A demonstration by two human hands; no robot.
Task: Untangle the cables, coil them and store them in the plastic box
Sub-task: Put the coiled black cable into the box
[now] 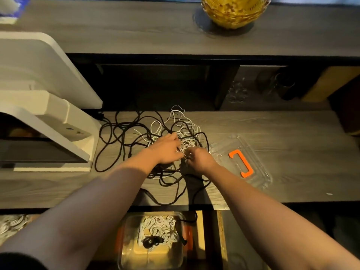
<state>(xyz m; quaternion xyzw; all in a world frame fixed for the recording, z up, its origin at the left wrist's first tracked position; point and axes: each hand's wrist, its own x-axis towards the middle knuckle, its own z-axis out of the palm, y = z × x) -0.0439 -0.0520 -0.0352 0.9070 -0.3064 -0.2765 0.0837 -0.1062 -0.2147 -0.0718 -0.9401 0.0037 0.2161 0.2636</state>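
Black and white cables (pixel 155 133) sit in one tangled heap on the grey wood-grain desk (pixel 272 129), mid-frame; I see black loops sprawling out to the left and toward the near edge, and thin white strands bunched in the middle and reaching back. No single long axis, but the mess spreads wider left to right than front to back. My left hand (pixel 167 149) lies palm down on the white bunch, fingers curled into the strands, gripping some. My right hand (pixel 198 158) is right next to it, fingertips pinching at white cable; exact strand too small to tell. Clear plastic lid (pixel 259 172) with an orange handle (pixel 241 162) lies flat just right of the tangle, long axis running diagonally from far-left to near-right. Clear plastic box (pixel 124 250) sits below the desk edge, near centre bottom, holding white coils and one dark coil. White stand (pixel 58 133) is at the left, yellow woven basket (pixel 233 10) on the upper shelf.
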